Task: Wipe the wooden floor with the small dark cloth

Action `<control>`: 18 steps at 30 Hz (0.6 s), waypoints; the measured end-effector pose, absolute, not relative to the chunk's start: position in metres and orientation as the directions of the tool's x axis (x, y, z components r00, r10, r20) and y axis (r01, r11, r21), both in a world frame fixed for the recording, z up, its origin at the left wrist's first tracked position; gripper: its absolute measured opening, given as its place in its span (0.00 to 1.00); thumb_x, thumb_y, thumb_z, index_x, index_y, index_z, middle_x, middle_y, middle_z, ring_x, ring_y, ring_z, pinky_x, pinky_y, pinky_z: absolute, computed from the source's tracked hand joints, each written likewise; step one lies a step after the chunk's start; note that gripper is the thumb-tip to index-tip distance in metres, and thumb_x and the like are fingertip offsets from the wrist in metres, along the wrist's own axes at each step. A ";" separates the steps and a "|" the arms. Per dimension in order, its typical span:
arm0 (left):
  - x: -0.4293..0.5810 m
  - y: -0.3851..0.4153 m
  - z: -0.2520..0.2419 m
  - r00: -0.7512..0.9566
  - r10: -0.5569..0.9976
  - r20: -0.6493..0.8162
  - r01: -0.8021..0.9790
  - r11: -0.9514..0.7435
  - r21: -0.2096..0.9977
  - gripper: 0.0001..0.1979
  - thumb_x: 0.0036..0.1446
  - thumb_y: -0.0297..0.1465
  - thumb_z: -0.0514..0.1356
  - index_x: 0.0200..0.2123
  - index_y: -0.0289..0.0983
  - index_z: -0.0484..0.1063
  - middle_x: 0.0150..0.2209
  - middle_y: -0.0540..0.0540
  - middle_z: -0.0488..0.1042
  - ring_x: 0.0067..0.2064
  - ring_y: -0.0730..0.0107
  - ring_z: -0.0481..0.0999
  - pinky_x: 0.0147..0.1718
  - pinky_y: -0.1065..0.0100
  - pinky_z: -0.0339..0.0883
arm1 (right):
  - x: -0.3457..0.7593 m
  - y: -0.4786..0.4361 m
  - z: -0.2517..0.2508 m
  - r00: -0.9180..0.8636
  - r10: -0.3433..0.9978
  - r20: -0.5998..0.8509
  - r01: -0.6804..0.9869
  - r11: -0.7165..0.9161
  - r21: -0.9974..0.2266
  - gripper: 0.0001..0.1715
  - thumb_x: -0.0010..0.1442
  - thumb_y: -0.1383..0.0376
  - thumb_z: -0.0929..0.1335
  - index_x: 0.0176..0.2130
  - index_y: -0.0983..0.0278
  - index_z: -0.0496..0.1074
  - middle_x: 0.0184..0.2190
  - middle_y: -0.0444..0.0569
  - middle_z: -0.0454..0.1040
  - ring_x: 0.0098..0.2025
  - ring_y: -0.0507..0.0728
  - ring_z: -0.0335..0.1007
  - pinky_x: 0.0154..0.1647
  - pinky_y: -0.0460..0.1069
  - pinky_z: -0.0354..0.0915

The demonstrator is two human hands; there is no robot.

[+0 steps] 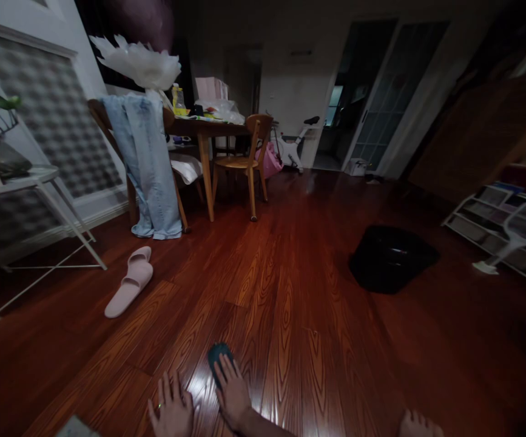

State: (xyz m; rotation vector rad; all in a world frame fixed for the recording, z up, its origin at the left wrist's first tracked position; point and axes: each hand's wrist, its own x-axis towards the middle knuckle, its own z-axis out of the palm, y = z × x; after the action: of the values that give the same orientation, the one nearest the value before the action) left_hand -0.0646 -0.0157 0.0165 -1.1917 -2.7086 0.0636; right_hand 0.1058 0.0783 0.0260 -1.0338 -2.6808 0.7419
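Note:
At the bottom of the head view, my right hand (234, 391) presses a dark green cloth (217, 353) onto the shiny reddish wooden floor (285, 309). The fingers lie over the cloth, and its far end shows beyond their tips. The part under the palm is hidden. Just left of it, my left hand (174, 408) rests palm down on the boards, fingers spread, holding nothing. A small glint shows on one of its fingers.
Pink slippers (130, 282) lie at left, near a white metal-legged stand (62, 224). Jeans (147, 164) hang over a chair by the table (208, 128). A black bag-like bundle (390, 258) sits right, before a white shelf (476, 224). A bare foot (420, 423) shows lower right.

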 end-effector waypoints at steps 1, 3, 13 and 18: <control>-0.065 -0.015 0.016 -0.663 0.734 0.145 0.728 0.678 -0.103 0.30 0.65 0.34 0.48 0.69 0.38 0.62 0.71 0.37 0.63 0.72 0.53 0.62 0.69 0.43 0.55 | 0.106 0.079 0.027 -0.769 0.640 -0.006 0.548 0.653 -0.522 0.41 0.71 0.59 0.62 0.76 0.55 0.45 0.77 0.46 0.42 0.78 0.61 0.39 0.77 0.61 0.47; -0.065 -0.015 0.015 -0.669 0.730 0.137 0.726 0.682 -0.087 0.30 0.65 0.33 0.48 0.69 0.37 0.62 0.72 0.36 0.62 0.72 0.52 0.62 0.70 0.43 0.54 | 0.112 0.090 0.030 -0.820 0.573 0.008 0.473 0.684 -0.556 0.40 0.71 0.57 0.63 0.76 0.52 0.46 0.77 0.45 0.43 0.78 0.59 0.39 0.78 0.60 0.45; -0.063 -0.017 0.018 -0.679 0.721 0.139 0.729 0.685 0.009 0.30 0.65 0.32 0.46 0.69 0.35 0.61 0.73 0.35 0.60 0.73 0.52 0.61 0.71 0.41 0.51 | 0.203 0.197 0.037 -0.275 0.959 -0.073 0.915 0.237 -0.327 0.36 0.71 0.62 0.54 0.74 0.64 0.54 0.76 0.53 0.50 0.77 0.60 0.43 0.77 0.61 0.45; -0.064 -0.016 0.014 -0.672 0.728 0.139 0.731 0.682 -0.035 0.30 0.65 0.32 0.46 0.69 0.35 0.61 0.73 0.33 0.60 0.73 0.51 0.60 0.71 0.41 0.52 | 0.229 0.200 -0.001 -0.057 0.996 0.073 0.935 0.078 -0.345 0.37 0.71 0.60 0.50 0.74 0.65 0.53 0.75 0.56 0.51 0.78 0.61 0.41 0.76 0.66 0.42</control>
State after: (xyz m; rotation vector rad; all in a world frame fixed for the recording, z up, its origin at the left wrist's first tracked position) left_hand -0.0643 -0.0164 0.0136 -1.1994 -2.7497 -0.0357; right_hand 0.2287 0.2001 -0.0010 -1.9312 -2.0709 0.2969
